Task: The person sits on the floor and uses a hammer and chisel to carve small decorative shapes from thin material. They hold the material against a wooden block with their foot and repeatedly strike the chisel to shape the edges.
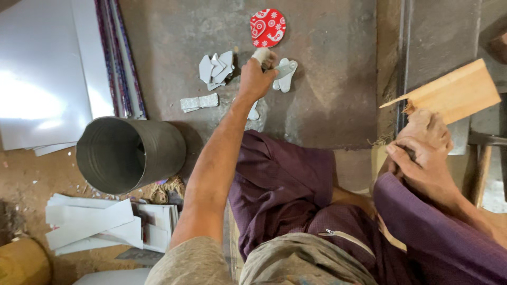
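Observation:
My left hand (255, 78) reaches out over the concrete floor, a pale wrap on one finger, its fingers closed at a small cluster of shaped metal cutouts (285, 74). A second pile of grey metal cutouts (215, 69) lies just left of it, and a flat strip piece (199, 102) sits nearer. A red round lid with white patterns (268, 27) lies beyond the hand. My right hand (422, 148) rests by my knee, fingers curled around a dark handle under a wooden block (453, 93).
A metal cylinder (128, 154) lies on its side at the left. Shiny metal sheets (42, 74) are stacked at the far left. White cut strips (95, 224) are piled below. A metal rail (405, 58) runs along the right.

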`<state>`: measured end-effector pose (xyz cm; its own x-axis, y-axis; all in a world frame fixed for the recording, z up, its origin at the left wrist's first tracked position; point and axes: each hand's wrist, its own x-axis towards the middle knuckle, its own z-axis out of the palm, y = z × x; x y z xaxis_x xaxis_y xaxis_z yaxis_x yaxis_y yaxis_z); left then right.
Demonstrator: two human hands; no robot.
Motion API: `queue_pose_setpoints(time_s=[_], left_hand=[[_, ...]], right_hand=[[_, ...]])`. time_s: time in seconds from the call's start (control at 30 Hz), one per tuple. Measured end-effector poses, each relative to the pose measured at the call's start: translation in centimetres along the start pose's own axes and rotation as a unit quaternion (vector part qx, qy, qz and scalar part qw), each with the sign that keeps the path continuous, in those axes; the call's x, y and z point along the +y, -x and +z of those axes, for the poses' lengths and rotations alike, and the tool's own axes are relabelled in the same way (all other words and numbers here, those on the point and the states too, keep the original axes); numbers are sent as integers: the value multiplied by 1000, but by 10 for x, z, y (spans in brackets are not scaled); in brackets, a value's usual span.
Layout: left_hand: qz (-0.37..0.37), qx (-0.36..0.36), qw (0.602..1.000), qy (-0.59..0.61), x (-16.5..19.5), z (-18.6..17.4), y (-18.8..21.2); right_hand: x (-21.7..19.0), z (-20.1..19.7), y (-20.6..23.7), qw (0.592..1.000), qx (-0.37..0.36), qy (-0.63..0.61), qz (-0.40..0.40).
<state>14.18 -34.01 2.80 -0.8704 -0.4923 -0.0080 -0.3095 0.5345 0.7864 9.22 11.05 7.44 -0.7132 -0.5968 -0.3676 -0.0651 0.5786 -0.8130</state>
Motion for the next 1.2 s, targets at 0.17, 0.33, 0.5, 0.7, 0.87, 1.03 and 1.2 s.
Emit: queue_pose_setpoints(time_s=[0.17, 0.33, 0.5, 0.7, 0.87, 1.03, 1.2], left_hand=[[-68, -52, 992, -95, 10, 19, -12], [5, 0, 981, -193, 2, 27, -11], [55, -17, 973, -222, -30, -15, 7], [64, -112, 942, -309, -65, -76, 68], [94, -99, 950, -280, -72, -74, 95], [104, -119, 940, -302, -71, -74, 96], [59, -183, 931, -311, -72, -81, 86]], right_hand=[[5, 2, 1, 999, 14, 12, -28], [3, 0, 2, 998, 22, 39, -49], [-6, 1, 8, 996, -16, -61, 69], [-1, 1, 9, 995, -32, -80, 51], [10, 4, 10, 994, -16, -83, 63], [10, 6, 13, 997, -7, -49, 52], [4, 7, 14, 992, -21, -101, 68]])
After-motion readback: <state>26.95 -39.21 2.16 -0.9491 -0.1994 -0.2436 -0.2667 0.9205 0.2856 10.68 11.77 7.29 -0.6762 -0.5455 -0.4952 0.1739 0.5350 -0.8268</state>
